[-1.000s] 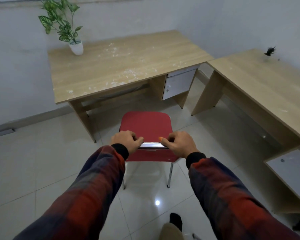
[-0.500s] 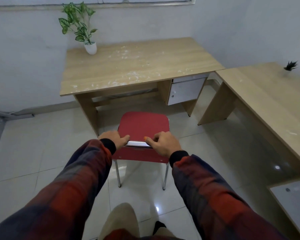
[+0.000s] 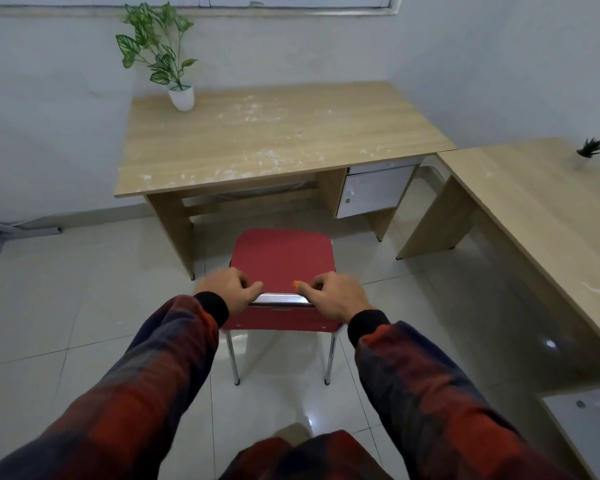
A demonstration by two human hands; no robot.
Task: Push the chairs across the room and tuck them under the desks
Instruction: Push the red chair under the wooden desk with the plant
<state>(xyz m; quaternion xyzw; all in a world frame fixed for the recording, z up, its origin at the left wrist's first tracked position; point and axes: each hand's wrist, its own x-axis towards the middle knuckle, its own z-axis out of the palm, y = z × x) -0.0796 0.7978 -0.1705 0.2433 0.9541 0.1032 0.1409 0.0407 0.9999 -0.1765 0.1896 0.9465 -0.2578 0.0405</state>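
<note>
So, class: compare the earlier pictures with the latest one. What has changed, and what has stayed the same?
The view has swung toward the desk, which now sits more squarely ahead of the red chair. Unchanged: the left hand and right hand still grip the chrome top rail.

Red-and-navy plaid sleeves [image 3: 146,368], black cuffs [image 3: 212,305]

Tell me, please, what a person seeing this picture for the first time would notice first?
The red chair in the middle of the floor, gripped at its metal back bar by the left hand and right hand. Beyond it stands a wooden desk with white specks and a potted plant at its far left corner.
</note>
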